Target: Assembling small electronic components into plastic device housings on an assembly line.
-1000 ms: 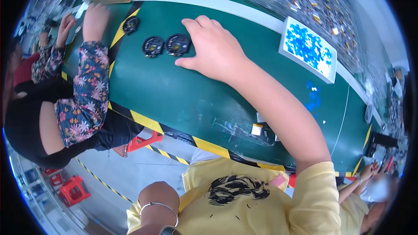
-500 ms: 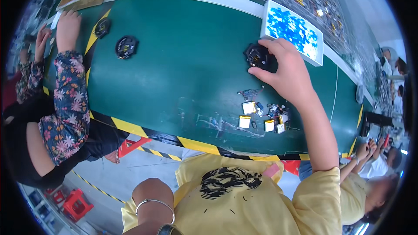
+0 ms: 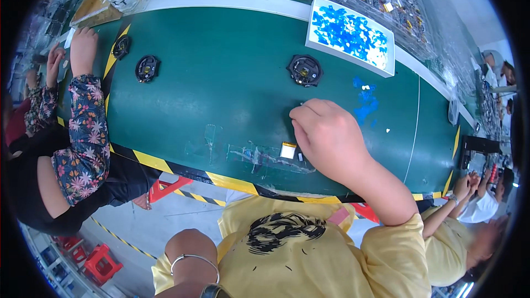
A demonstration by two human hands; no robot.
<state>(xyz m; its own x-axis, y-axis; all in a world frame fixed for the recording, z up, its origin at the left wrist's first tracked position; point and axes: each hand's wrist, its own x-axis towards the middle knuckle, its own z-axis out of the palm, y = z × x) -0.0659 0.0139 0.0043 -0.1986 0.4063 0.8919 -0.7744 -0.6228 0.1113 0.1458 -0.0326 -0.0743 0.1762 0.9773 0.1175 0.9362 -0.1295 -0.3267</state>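
My right hand (image 3: 328,135) is over the near right part of the green table, its fingers pinched together. Whatever sits between the fingertips is too small or hidden to make out. Just beyond them lies a round black housing (image 3: 305,70) with an open recess showing small inner parts. Close to the hand's near side is a small flat silver battery (image 3: 287,150) with a yellow edge; the hand covers the place of the other small parts. Of my left arm (image 3: 190,243), only a bent part with a bracelet and a watch shows at the lower edge; its hand is out of view.
A white box (image 3: 309,35) of blue pieces stands at the back right, beside a clear tray (image 3: 381,5) of small parts. Blue scraps (image 3: 364,102) lie on the table. Further left are two more black housings (image 3: 147,69) and a co-worker's flowered sleeve (image 3: 88,115).
My right hand has let go of the black housing and come nearer, over the small parts by the battery. The whole view has shifted slightly. Blue scraps formerly behind the hand now show.
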